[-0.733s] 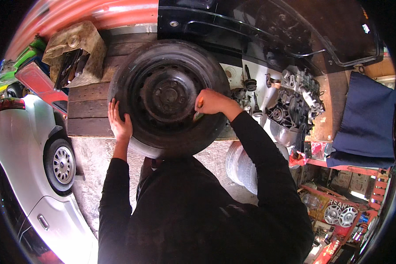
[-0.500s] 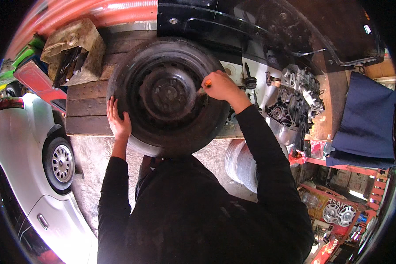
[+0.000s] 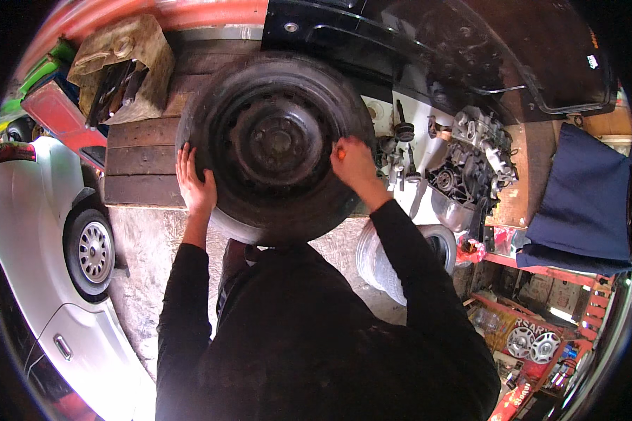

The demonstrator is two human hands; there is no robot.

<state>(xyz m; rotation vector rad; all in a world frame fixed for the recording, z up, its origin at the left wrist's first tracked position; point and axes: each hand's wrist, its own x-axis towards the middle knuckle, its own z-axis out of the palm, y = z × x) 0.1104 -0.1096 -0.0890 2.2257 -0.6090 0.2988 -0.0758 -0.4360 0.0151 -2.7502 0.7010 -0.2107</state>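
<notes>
A car wheel (image 3: 277, 140), a black steel rim inside a dusty tyre, lies face up on the bench in front of me. My left hand (image 3: 199, 188) rests on the tyre's left sidewall, its fingers stretched out and lying flat. At the rim's right edge, my right hand (image 3: 356, 167) is closed on a small brush (image 3: 342, 152). Only the brush's orange handle end shows between the fingers; its bristles are hidden by the hand.
The wooden bench (image 3: 144, 161) carries a cut-open container (image 3: 154, 74) of tools at left. To the right are an engine (image 3: 467, 168) and metal parts. Below stand loose tyres (image 3: 383, 263). A silver car (image 3: 35, 210) is at left, a dark cloth (image 3: 579, 200) at far right.
My right hand has moved down a little along the rim's right edge with the brush. The left hand stays on the tyre. The whole view has shifted slightly.
</notes>
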